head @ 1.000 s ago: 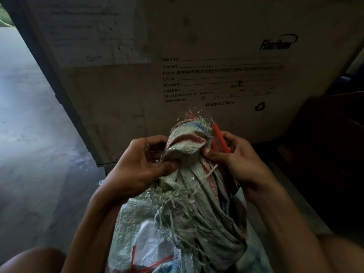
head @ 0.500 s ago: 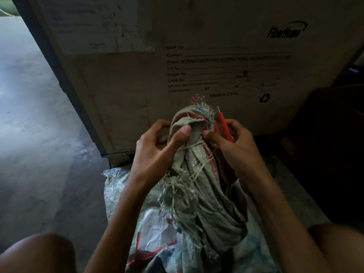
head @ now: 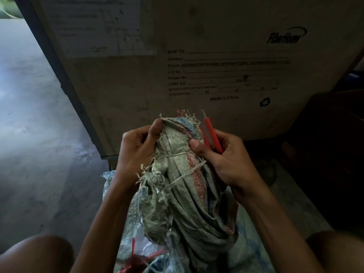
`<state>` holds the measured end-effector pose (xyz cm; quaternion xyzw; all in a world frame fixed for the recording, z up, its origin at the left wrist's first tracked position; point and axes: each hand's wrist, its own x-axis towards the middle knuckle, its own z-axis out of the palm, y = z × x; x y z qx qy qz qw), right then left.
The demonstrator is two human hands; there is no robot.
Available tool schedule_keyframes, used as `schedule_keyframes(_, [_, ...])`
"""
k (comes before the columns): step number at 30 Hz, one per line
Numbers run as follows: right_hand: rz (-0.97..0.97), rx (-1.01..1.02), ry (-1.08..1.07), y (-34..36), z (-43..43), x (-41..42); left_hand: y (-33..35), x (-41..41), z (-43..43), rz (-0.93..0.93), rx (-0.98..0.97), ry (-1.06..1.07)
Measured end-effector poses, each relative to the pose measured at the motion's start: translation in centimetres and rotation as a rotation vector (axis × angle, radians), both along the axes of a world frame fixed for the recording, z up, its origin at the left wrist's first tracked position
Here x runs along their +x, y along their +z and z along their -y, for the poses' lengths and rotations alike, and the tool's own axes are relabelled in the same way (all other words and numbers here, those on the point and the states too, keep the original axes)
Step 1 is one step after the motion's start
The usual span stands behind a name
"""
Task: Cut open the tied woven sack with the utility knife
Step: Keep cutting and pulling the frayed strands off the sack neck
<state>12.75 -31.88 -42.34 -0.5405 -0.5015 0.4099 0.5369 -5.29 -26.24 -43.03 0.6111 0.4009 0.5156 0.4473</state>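
Our left hand point(head: 136, 152) pinching the bunched top of the woven sack point(head: 183, 196), our right hand point(head: 224, 164) thumb on its neck, fingers curled round the red utility knife point(head: 211, 133), blade up, sack upright between our knees, printed carton point(head: 197, 79) behind

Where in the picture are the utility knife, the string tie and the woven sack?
utility knife point(head: 212, 133): head view, red handle.
string tie point(head: 175, 154): head view, cord across the neck.
woven sack point(head: 183, 203): head view, bunched fabric below the tie.
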Motion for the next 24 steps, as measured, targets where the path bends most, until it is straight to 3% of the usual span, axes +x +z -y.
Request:
schedule_keyframes(3, [-0.060, 0.012, -0.086, -0.4, -0.1, 0.0, -0.5, -0.4, 0.0, 0.022, -0.264, -0.121])
schedule_keyframes(6, [-0.115, -0.003, -0.068, -0.3, -0.2, 0.7, -0.8, -0.7, 0.5, 0.246, -0.529, -0.380])
schedule_keyframes(8, [-0.033, -0.009, -0.120, -0.3, -0.1, 0.6, -0.8, -0.6, 0.7, 0.295, -0.602, -0.425])
schedule_keyframes(12, [0.417, -0.030, -0.437, -0.5, 0.0, 0.4, -0.2, -0.8, 0.4, 0.294, -0.609, -0.406])
schedule_keyframes(15, [0.241, 0.012, -0.417, 0.7, 0.2, 1.0, 0.1, -1.2, 0.2, 0.268, -0.594, -0.349])
schedule_keyframes(19, [-0.019, 0.033, -0.181, 2.0, 1.0, 0.2, 0.7, -0.4, 0.7, 0.190, -0.545, -0.301])
schedule_keyframes(22, [0.122, 0.039, -0.274, 2.0, 1.2, -0.8, 0.7, 1.0, 1.5, 0.108, -0.440, -0.132])
schedule_keyframes(24, [0.094, 0.032, -0.258, 2.3, 1.1, -0.3, 1.0, 1.7, 2.0, 0.046, -0.355, -0.091])
